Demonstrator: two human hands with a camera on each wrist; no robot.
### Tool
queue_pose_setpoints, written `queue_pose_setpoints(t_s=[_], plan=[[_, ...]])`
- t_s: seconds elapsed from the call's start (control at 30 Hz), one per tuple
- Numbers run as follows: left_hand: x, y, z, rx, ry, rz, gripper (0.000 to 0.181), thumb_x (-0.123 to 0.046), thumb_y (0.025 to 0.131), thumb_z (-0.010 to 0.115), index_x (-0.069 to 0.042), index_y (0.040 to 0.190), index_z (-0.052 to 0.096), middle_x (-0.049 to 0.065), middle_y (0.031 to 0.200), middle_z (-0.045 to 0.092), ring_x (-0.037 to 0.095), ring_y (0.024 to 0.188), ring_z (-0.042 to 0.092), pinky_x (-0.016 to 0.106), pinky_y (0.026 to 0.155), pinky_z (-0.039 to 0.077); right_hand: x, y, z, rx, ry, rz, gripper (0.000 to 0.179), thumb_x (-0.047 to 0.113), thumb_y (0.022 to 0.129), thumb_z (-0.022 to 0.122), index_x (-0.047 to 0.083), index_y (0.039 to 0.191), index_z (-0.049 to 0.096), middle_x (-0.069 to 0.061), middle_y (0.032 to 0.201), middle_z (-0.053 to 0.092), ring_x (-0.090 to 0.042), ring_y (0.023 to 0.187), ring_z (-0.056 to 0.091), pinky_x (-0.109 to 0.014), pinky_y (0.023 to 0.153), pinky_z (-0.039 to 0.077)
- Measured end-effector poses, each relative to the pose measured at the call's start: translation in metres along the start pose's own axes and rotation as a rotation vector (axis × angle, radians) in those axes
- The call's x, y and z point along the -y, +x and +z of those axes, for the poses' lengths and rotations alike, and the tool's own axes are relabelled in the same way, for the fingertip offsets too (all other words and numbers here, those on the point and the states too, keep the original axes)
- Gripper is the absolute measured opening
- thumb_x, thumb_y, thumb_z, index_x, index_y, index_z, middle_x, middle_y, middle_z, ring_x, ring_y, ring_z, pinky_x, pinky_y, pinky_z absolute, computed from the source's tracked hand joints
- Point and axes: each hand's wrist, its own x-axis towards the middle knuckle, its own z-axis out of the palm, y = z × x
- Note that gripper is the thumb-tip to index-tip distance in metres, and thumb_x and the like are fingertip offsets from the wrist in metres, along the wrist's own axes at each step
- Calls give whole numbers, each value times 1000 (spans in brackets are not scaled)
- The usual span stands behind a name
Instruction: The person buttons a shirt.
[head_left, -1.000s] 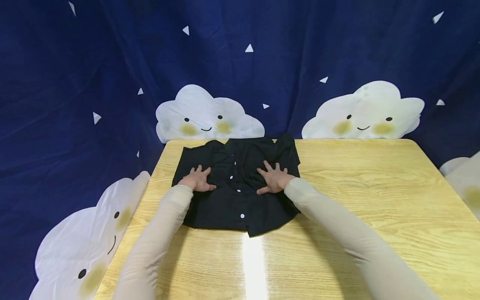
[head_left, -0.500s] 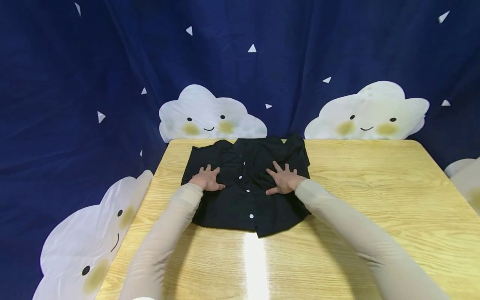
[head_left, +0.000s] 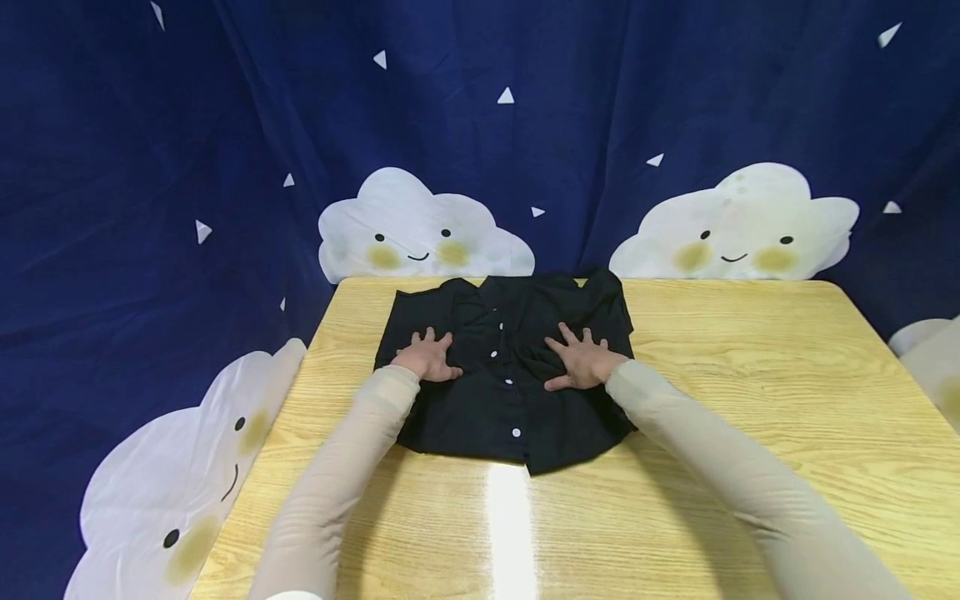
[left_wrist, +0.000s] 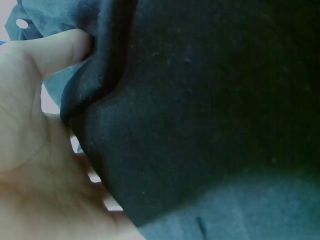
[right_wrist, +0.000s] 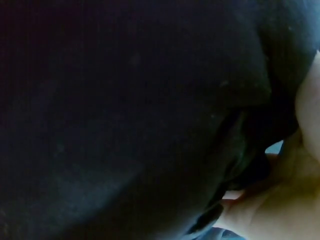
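Note:
A black short-sleeved shirt (head_left: 480, 417) with white buttons down its front lies spread on the wooden table, its collar toward the far edge. On its left half rests my left hand (head_left: 427, 358), fingers spread and palm down. My right hand (head_left: 585, 360) presses flat on the right half, its fingers also splayed. Dark cloth of the shirt (left_wrist: 200, 110) fills most of the left wrist view, with the thumb against a fold. In the right wrist view the shirt (right_wrist: 125, 120) covers nearly everything and hides the fingertips.
The wooden table (head_left: 750, 375) extends to the right and toward me. A bright strip of reflected light crosses its near part. Behind it hangs a dark blue curtain (head_left: 450, 100) printed with white clouds and small triangles, which also runs along the left side.
Both hands have slid to the right across the table, and the shirt has moved along under them. The fingers stay spread. The view has also shifted slightly.

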Motion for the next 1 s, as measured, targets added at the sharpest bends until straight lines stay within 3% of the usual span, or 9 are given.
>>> queue_pose_setpoints(t_s=[0.47, 1.0], plan=[[-17, 6, 3, -20, 4, 12, 77, -52, 92, 52, -20, 152, 16, 18, 156, 6, 42, 140, 5, 66, 101, 22, -19, -10, 2, 1, 10, -17, 95, 64, 83, 55, 11, 151, 17, -22, 155, -2, -58, 132, 8, -71, 97, 18], [-37, 4, 3, -29, 12, 23, 77, -52, 91, 52, -20, 152, 17, 18, 156, 7, 42, 140, 6, 66, 100, 22, -34, -18, 5, -4, 21, -12, 99, 66, 80, 56, 9, 151, 17, -24, 154, -3, -59, 131, 8, -72, 96, 18]])
